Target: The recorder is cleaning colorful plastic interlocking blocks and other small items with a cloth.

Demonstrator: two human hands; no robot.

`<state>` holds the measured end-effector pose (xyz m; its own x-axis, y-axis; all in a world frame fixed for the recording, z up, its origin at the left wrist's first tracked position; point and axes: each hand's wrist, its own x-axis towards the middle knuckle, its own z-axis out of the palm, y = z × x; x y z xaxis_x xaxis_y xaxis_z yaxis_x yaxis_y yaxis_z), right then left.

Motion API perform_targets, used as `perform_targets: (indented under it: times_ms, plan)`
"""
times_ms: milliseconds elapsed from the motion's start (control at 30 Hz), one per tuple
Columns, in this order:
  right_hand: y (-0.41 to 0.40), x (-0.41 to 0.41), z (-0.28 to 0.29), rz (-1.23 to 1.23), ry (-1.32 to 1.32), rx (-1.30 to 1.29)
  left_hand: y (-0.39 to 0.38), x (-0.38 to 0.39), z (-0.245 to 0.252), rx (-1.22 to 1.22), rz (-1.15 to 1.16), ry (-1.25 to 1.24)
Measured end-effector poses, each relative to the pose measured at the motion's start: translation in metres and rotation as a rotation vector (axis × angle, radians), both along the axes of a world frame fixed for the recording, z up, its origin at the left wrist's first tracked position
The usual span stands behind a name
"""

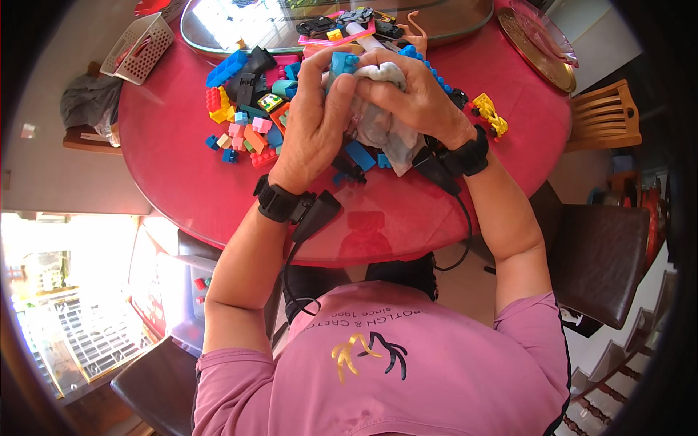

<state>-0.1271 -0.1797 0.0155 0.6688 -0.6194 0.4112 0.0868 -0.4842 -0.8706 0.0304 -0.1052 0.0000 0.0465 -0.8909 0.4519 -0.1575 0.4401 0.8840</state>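
Observation:
My left hand [316, 120] grips a light blue toy building block [343, 64] between thumb and fingers. Against that block my right hand [417, 98] presses a bunched, pale grey cloth [390, 136], whose loose end hangs down over the table. Below and left of my hands lie loose building blocks in many colours, among them a pink block [262, 125], an orange block [255, 139] and a blue block [360, 156]. A black strap with a device sits on each wrist.
The round red table [185, 180] bears a pink tray [349, 39] with toy cars, and a yellow toy vehicle [491, 114] at the right. A white plastic basket [139, 49] stands at the far left, a gold-coloured round tray [537, 54] at the far right. Chairs surround the table.

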Motion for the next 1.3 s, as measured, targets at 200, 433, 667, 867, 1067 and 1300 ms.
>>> perform_targets:
  times_ms: [200, 433, 667, 867, 1067, 1300]
  plan:
    - [-0.0033, 0.0029, -0.0039, -0.039, -0.083, 0.014, -0.0002, 0.0024, 0.0001, 0.052, 0.003, -0.005]
    - [-0.0049, 0.0024, -0.0021, -0.013, -0.095, 0.027, 0.0010, -0.0003, 0.0010, 0.034, -0.008, -0.017]
    - [-0.0031, 0.0030, -0.0027, 0.010, -0.114, 0.025, 0.0042, -0.0005, 0.0030, 0.063, -0.001, -0.017]
    - [-0.0042, 0.0015, -0.0031, 0.016, -0.083, 0.015, 0.0034, -0.0002, 0.0024, 0.076, -0.012, 0.001]
    - [-0.0044, 0.0018, -0.0043, 0.015, -0.082, 0.004, 0.0033, 0.0001, 0.0025, 0.041, 0.008, -0.027]
    - [-0.0048, 0.0004, -0.0040, 0.021, -0.060, -0.007, 0.0029, 0.0003, 0.0021, 0.055, 0.007, -0.030]
